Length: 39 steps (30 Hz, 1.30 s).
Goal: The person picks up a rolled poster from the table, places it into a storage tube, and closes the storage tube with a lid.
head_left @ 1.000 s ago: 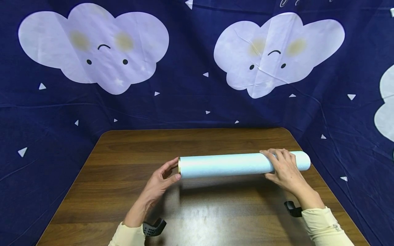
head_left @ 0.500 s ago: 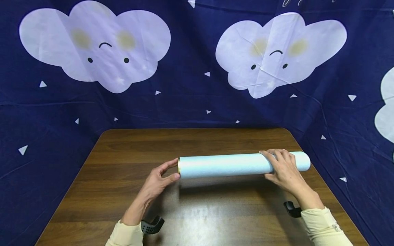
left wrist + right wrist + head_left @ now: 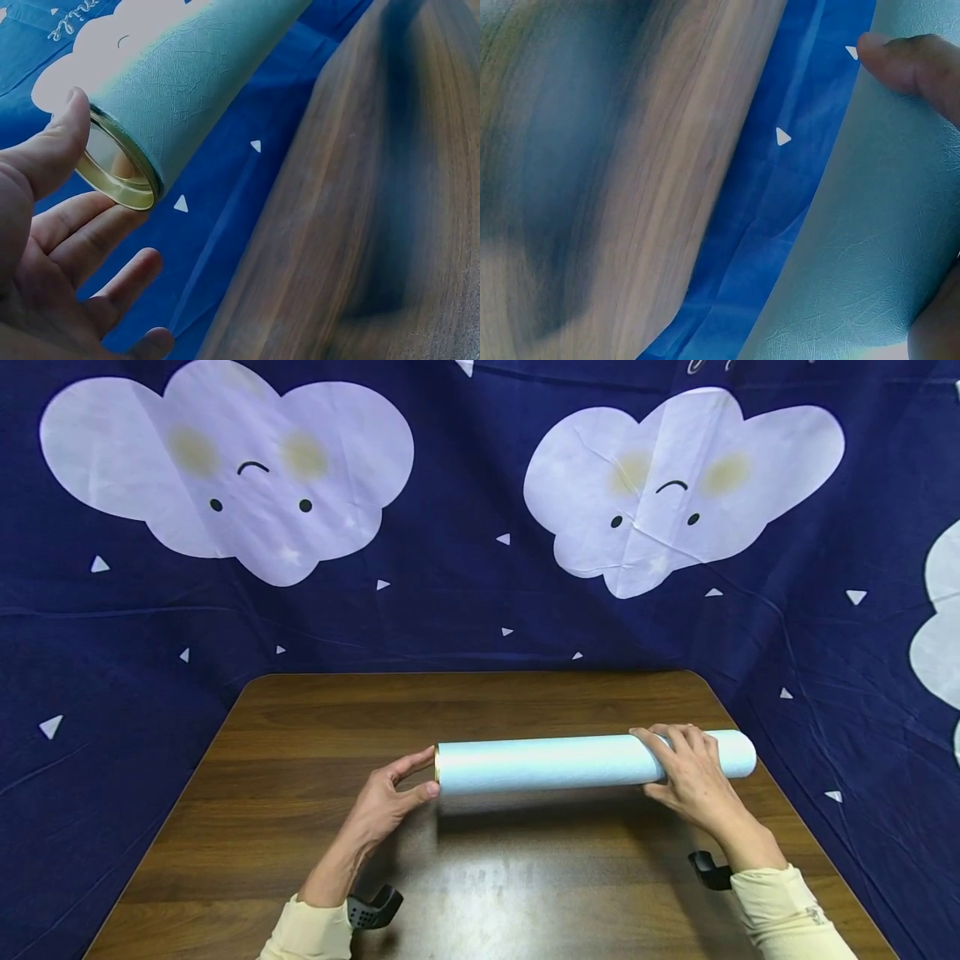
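Observation:
A long, light blue tube (image 3: 540,764) with a creased, leather-like surface is held level above the wooden table, its shadow falling on the wood below. At its left end is a gold metal rim (image 3: 139,196) around a recessed, shiny end face. My left hand (image 3: 378,806) pinches this rim, thumb on one side and fingertips on the other; in the left wrist view the two lower fingers stand free of it. Near the right end, my right hand (image 3: 693,777) grips the tube from above, fingers over the top and thumb on the near side.
The brown wooden table (image 3: 480,893) has rounded far corners. Behind it hangs a dark blue cloth (image 3: 465,610) printed with white clouds and small triangles. Black wrist mounts (image 3: 375,907) jut inward from both forearms, low over the table.
My left hand has shifted slightly at the rim, its wrist a little to the left. The tube and my right hand stay almost still.

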Motion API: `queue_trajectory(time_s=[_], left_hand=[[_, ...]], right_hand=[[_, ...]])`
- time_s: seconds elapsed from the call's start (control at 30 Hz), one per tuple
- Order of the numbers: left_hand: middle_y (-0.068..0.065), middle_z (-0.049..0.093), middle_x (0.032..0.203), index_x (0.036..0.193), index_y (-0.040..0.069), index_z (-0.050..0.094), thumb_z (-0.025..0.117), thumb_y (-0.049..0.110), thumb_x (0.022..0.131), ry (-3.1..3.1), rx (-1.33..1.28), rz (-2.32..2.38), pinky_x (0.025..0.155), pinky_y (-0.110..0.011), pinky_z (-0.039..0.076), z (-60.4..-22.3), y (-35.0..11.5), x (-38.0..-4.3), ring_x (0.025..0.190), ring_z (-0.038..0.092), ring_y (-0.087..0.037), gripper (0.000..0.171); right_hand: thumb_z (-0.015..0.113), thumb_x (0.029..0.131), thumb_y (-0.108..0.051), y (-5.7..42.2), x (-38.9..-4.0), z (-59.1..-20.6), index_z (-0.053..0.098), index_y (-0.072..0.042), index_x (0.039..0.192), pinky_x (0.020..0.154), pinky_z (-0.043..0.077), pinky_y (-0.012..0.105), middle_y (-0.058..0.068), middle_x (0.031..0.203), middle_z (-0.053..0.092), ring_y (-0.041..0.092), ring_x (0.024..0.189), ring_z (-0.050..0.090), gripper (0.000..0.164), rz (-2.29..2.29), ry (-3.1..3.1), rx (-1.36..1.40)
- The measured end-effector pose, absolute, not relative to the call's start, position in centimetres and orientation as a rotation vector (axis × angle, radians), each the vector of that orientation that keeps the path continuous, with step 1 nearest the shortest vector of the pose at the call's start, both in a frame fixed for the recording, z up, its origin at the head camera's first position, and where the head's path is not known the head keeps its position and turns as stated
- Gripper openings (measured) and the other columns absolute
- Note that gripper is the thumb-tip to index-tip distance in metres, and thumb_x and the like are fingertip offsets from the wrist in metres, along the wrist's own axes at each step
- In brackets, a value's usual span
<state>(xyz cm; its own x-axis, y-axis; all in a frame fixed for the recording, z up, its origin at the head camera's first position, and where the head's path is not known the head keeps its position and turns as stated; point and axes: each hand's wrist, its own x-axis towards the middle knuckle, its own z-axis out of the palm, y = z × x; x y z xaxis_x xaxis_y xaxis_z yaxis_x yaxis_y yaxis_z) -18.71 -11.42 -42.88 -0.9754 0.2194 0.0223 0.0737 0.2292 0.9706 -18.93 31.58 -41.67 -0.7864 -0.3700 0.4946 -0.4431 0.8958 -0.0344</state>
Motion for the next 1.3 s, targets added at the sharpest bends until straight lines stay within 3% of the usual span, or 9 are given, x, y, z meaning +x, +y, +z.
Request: queue_trajectory(time_s=[0.5,1.1,1.3], left_hand=[[-0.007,0.053,0.139,0.128,0.005,0.056,0.074,0.015,0.078,2.322,0.272,1.885,0.115,-0.045,0.025,-43.28,-11.41,-18.84,0.138,0.036,-0.022,0.054],[-0.008,0.051,0.141,0.137,0.017,0.05,0.071,0.023,0.083,2.352,0.342,1.873,0.114,-0.056,0.024,-42.8,-11.97,-18.92,0.14,0.033,-0.029,0.058],[-0.01,0.051,0.141,0.138,0.015,0.048,0.072,0.022,0.083,2.404,0.383,1.883,0.112,-0.057,0.027,-42.48,-12.16,-18.84,0.138,0.037,-0.03,0.06]], right_hand=[[0.088,0.051,-0.019,31.24,-19.15,-41.78,0.052,-0.02,0.128,0.085,0.032,0.056,0.013,0.115,0.055,0.036,0.104,0.046,0.085,0.191,-2.574,0.603],[0.088,0.051,-0.018,30.96,-19.06,-41.3,0.052,-0.02,0.128,0.083,0.033,0.056,0.013,0.115,0.055,0.038,0.105,0.046,0.085,0.203,-2.569,0.577],[0.088,0.051,-0.017,30.72,-19.12,-41.35,0.051,-0.02,0.128,0.083,0.033,0.056,0.013,0.114,0.055,0.038,0.105,0.046,0.086,0.21,-2.568,0.574]])
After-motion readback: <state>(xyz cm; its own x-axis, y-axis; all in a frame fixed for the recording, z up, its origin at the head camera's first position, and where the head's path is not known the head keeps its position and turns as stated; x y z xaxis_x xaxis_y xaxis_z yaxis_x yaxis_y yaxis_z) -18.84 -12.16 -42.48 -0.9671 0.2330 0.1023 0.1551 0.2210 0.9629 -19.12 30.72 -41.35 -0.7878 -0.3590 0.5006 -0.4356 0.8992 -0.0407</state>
